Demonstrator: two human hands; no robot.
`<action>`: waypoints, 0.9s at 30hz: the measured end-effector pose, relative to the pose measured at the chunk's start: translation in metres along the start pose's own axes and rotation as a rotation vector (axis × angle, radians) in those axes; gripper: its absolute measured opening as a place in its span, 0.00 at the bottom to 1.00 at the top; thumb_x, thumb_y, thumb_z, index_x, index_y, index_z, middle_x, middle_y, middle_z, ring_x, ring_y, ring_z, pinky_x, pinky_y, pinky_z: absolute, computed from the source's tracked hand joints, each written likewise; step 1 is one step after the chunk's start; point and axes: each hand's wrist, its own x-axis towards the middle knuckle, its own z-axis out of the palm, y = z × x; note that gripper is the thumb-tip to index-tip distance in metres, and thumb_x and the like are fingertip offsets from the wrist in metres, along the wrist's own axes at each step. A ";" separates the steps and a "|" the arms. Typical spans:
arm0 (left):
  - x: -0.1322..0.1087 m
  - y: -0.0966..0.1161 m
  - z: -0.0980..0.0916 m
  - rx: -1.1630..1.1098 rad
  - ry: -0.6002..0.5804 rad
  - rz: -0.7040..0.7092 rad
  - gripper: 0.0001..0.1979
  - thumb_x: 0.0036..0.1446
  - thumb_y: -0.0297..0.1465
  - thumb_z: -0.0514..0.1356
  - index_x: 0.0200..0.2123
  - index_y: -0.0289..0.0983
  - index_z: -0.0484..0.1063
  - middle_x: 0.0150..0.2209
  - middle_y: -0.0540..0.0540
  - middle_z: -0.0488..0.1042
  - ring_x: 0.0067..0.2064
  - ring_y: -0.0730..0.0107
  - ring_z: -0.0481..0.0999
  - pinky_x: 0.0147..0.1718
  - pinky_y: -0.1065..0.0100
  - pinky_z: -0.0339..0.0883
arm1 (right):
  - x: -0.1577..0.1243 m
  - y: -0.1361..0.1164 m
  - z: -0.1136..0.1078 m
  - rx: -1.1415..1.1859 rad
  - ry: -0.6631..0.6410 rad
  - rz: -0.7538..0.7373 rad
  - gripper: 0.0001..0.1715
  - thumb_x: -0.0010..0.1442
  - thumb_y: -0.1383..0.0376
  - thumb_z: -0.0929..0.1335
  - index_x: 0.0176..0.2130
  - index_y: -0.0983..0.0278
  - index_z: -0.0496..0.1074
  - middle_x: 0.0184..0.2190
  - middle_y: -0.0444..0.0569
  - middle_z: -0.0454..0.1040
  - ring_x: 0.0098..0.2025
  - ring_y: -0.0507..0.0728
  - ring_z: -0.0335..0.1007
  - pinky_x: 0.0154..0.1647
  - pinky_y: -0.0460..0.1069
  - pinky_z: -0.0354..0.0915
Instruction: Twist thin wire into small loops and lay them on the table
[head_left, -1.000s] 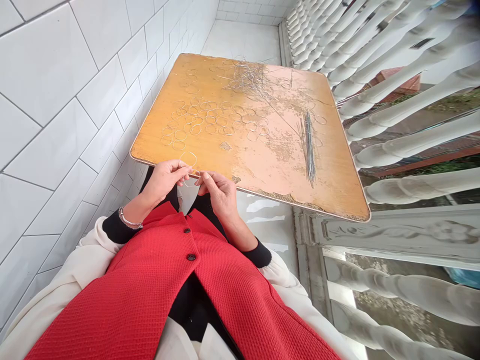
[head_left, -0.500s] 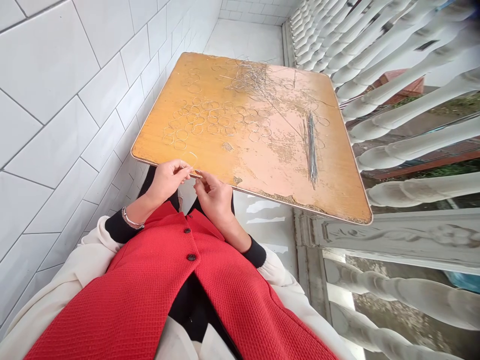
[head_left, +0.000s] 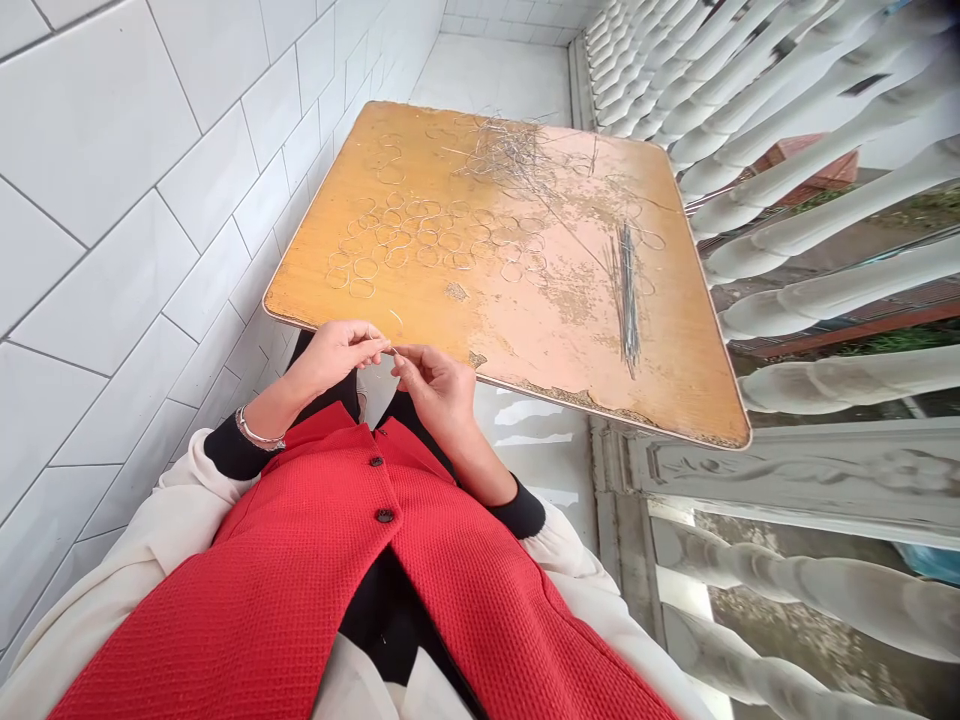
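Observation:
My left hand (head_left: 346,352) and my right hand (head_left: 435,385) meet at the near edge of the worn wooden table (head_left: 315,290). Both pinch a thin metal wire (head_left: 393,350), with fingertips almost touching. Part of the wire seems to curve up above the fingers, over the table; the rest is hidden in the grip. Beyond my hands, many thin wire rings (head_left: 427,235) lie spread on the tabletop. A bundle of straight wires (head_left: 628,300) rests on the right side. At the far edge sits a tangled heap of wire (head_left: 510,150).
A white tiled wall (head_left: 97,230) runs along the left. On the right stands a white balustrade (head_left: 825,375). The table's near edge is chipped (head_left: 477,360). My red vest (head_left: 300,530) and legs are below my hands.
My right hand has shifted slightly right and down, while the left stays nearly in place, both still on the wire. The wire's visible curve above the fingers looks shorter.

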 end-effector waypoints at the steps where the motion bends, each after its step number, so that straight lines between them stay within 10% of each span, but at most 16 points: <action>1: 0.000 0.000 0.000 -0.029 -0.027 -0.012 0.10 0.53 0.35 0.63 0.28 0.34 0.75 0.25 0.49 0.73 0.28 0.76 0.68 0.32 0.70 0.63 | 0.001 0.000 0.000 0.021 0.022 0.019 0.13 0.60 0.56 0.68 0.34 0.62 0.77 0.25 0.46 0.77 0.24 0.52 0.70 0.29 0.48 0.65; 27: -0.008 -0.003 0.007 -0.114 0.021 -0.044 0.09 0.48 0.35 0.65 0.30 0.34 0.78 0.28 0.48 0.75 0.30 0.75 0.70 0.27 0.73 0.61 | 0.000 0.007 0.006 0.206 0.117 0.068 0.19 0.58 0.50 0.70 0.39 0.62 0.75 0.28 0.46 0.77 0.28 0.53 0.72 0.31 0.49 0.69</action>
